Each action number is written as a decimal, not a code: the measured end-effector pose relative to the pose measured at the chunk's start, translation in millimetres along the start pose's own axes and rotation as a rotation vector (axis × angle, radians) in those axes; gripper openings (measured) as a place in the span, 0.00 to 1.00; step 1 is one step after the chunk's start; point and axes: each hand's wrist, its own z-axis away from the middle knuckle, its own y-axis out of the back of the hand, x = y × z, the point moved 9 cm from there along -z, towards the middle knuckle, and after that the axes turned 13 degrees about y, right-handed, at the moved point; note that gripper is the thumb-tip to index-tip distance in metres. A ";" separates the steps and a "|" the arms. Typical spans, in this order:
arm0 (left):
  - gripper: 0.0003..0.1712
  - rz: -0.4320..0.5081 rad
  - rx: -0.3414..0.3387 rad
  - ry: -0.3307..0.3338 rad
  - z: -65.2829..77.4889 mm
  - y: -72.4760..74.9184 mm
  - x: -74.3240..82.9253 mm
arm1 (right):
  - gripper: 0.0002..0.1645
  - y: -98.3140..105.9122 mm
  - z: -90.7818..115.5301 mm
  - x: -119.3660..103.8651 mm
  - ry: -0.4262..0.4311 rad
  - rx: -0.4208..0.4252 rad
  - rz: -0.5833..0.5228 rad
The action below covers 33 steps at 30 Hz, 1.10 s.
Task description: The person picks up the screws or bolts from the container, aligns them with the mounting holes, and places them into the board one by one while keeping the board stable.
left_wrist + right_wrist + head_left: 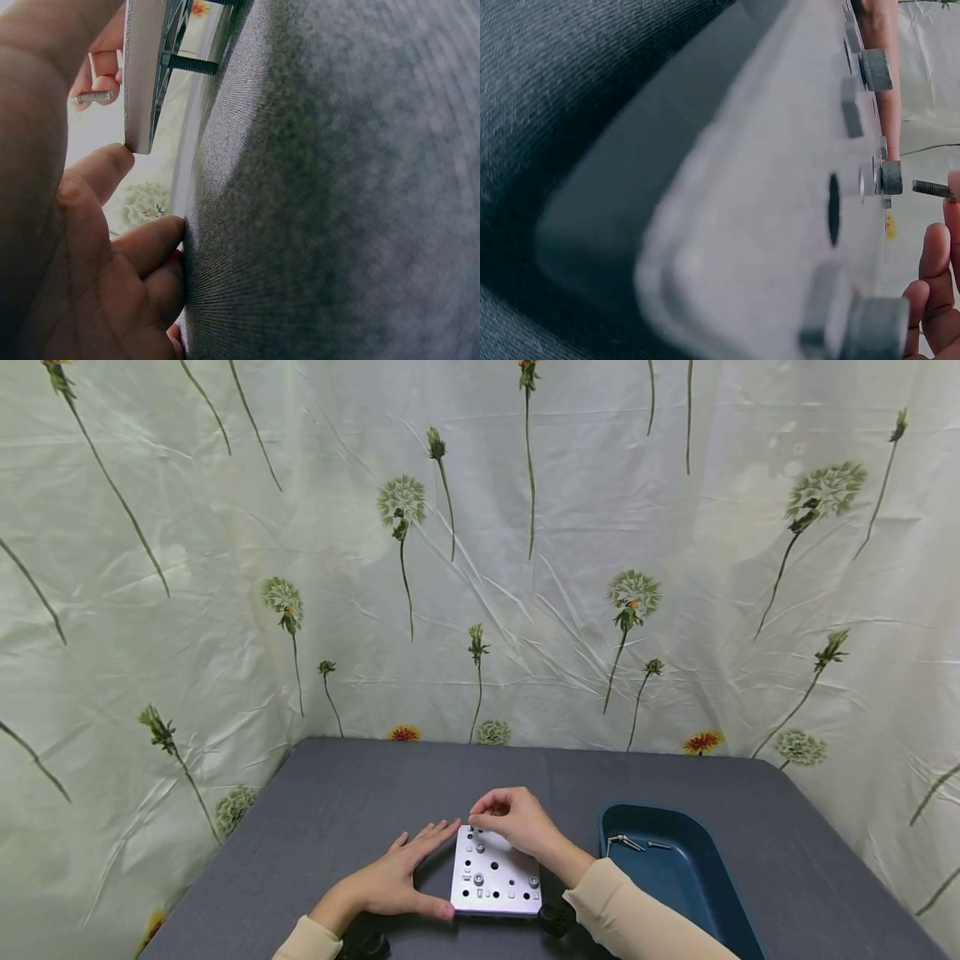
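A silvery metal plate (512, 860) with black holes and small raised squares lies on the grey table, with cap screws (478, 879) standing in some of its holes. My left hand (390, 881) spreads along the plate's left side, thumb at the near corner and forefinger at the far one. Over the far left corner, my right hand (521, 820) pinches a screw (930, 188) between thumb and fingertips. Its threaded end points toward the plate, apart from it. Beneath the plate, a screw's threaded shank (193, 64) sticks out in the left wrist view.
To the right stands a dark blue tray (667, 881), with several loose screws (628, 842) near its far left corner. Black wrist devices (555, 920) sit close to the plate's near edge. A flower-print curtain (525, 610) hangs behind the grey table (420, 768).
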 end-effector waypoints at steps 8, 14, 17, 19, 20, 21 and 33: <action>0.67 0.001 -0.008 0.004 -3.9 1.8 -6.6 | 0.07 -3.6 -4.6 1.7 0.024 -0.020 0.033; 0.67 -0.009 -0.006 -0.009 -7.3 3.8 -6.6 | 0.07 -4.2 -6.8 3.1 0.029 -0.026 0.052; 0.67 -0.019 -0.001 -0.020 -8.1 5.5 -5.7 | 0.06 -4.7 -8.1 4.0 0.030 -0.030 0.061; 0.67 -0.021 0.002 -0.026 -8.6 6.5 -5.4 | 0.06 -5.1 -8.9 4.6 0.029 -0.033 0.064; 0.67 -0.022 0.002 -0.027 -8.9 6.9 -5.5 | 0.07 -5.3 -9.1 4.8 0.027 -0.034 0.063; 0.67 -0.022 0.001 -0.027 -9.2 7.2 -5.7 | 0.07 -5.5 -9.3 5.0 0.026 -0.037 0.064; 0.66 -0.011 -0.015 -0.018 -14.8 8.5 -12.0 | 0.06 -8.4 -10.6 8.2 -0.006 -0.079 0.068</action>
